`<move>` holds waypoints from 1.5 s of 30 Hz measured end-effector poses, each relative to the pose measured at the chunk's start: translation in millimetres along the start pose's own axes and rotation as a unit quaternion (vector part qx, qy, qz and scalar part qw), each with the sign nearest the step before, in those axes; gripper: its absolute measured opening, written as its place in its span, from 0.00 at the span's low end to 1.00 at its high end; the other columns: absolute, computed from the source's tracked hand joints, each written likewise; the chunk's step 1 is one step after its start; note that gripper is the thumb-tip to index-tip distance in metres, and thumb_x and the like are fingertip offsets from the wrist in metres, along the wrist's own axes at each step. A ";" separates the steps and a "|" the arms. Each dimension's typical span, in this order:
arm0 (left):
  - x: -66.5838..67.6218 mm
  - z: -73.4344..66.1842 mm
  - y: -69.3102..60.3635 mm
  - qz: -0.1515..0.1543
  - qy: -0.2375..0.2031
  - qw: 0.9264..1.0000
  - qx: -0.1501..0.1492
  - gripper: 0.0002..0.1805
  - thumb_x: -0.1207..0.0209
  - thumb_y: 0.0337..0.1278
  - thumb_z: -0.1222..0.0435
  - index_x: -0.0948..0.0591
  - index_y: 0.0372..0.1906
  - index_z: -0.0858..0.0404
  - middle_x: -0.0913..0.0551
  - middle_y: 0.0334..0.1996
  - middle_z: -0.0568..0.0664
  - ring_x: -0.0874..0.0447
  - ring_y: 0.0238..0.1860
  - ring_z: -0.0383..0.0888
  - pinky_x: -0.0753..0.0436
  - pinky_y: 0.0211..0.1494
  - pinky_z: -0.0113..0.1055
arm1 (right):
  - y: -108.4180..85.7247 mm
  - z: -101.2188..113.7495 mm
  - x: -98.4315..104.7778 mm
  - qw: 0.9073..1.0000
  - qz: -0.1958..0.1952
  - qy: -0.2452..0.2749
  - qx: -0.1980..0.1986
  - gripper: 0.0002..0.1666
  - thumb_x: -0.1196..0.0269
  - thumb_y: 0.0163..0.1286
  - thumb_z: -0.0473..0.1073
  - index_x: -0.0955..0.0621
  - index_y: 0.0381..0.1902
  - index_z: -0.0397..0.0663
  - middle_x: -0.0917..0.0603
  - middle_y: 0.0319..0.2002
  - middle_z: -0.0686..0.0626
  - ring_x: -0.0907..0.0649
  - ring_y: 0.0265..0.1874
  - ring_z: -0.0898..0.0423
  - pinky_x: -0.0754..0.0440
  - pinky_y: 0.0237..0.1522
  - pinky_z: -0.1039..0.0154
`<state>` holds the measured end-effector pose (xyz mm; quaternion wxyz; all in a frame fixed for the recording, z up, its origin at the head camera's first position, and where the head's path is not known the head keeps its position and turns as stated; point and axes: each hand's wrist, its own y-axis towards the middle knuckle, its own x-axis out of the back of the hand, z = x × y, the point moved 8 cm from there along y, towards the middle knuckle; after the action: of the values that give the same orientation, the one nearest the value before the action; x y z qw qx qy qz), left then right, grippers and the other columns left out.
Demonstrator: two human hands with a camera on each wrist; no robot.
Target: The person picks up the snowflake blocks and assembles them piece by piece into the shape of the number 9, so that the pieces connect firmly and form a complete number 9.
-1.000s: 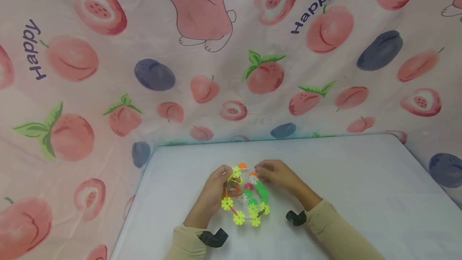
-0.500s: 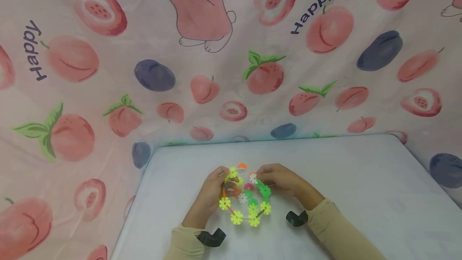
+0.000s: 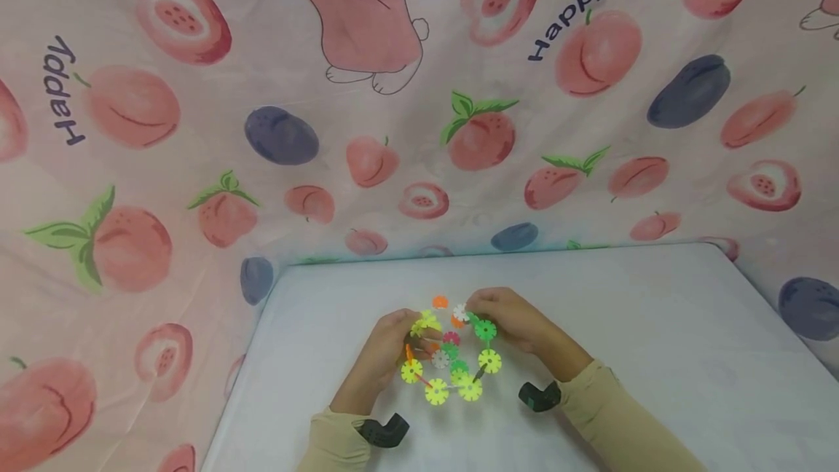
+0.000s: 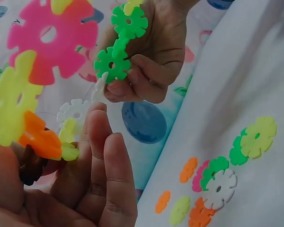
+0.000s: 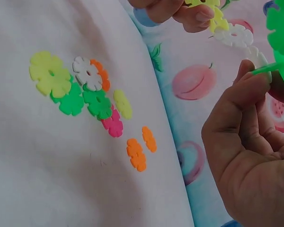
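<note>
A string of slotted snowflake discs (image 3: 436,391) hangs in a loop between both hands, with yellow, green, white and orange pieces among them. My left hand (image 3: 383,355) holds its yellow and orange end; in the left wrist view an orange disc (image 4: 39,135) and a dark brown disc (image 4: 32,165) sit near the thumb. With bent fingers, my right hand (image 3: 511,317) pinches the string where a green disc (image 4: 112,65) meets a white one (image 4: 99,87). Another white disc (image 5: 234,35) lies between the hands; whether it joins the yellow discs is unclear.
Loose discs lie grouped on the white table (image 3: 623,355) below the hands: a yellow one (image 5: 50,73), a white one (image 5: 87,73), a pink one (image 5: 113,124), plus green and orange ones. A fruit-print cloth (image 3: 419,130) hangs behind. Black wrist mounts (image 3: 383,431) jut from both sleeves.
The right hand's side of the string has risen, and its yellow and green discs have swung outward to the right. The loop looks wider. My left hand has shifted slightly; the loose discs stay put.
</note>
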<state>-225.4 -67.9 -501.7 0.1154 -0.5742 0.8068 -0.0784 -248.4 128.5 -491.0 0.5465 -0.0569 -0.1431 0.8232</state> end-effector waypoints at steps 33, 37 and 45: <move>-7.4 -11.6 -2.5 -0.064 0.063 0.996 -0.018 0.12 0.47 0.77 0.59 0.23 0.39 0.63 0.10 0.44 0.60 0.13 0.39 0.44 0.18 0.44 0.34 | -8.7 12.9 0.4 0.995 -0.085 -0.040 0.043 0.15 0.34 0.69 0.43 0.18 0.32 0.33 0.19 0.28 0.49 0.22 0.29 0.54 0.21 0.32 0.63; -8.3 -11.5 -2.5 -0.057 0.066 0.996 -0.024 0.12 0.47 0.77 0.59 0.24 0.39 0.63 0.09 0.43 0.59 0.14 0.38 0.42 0.20 0.44 0.33 | -9.9 16.2 -2.2 0.995 -0.072 -0.030 0.061 0.14 0.34 0.70 0.42 0.18 0.33 0.34 0.18 0.30 0.46 0.23 0.26 0.56 0.21 0.30 0.64; -12.0 -8.1 -3.1 -0.004 0.032 0.999 -0.031 0.12 0.48 0.78 0.55 0.28 0.43 0.60 0.13 0.52 0.64 0.14 0.37 0.43 0.15 0.43 0.35 | -5.9 11.6 -0.6 0.995 -0.050 -0.054 0.071 0.14 0.35 0.73 0.47 0.18 0.38 0.40 0.20 0.33 0.48 0.23 0.31 0.52 0.21 0.34 0.62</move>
<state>-221.1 -57.7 -491.9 0.0713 -0.5781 0.8097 -0.0719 -245.9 128.1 -478.3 0.5812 0.0332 -0.1163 0.8047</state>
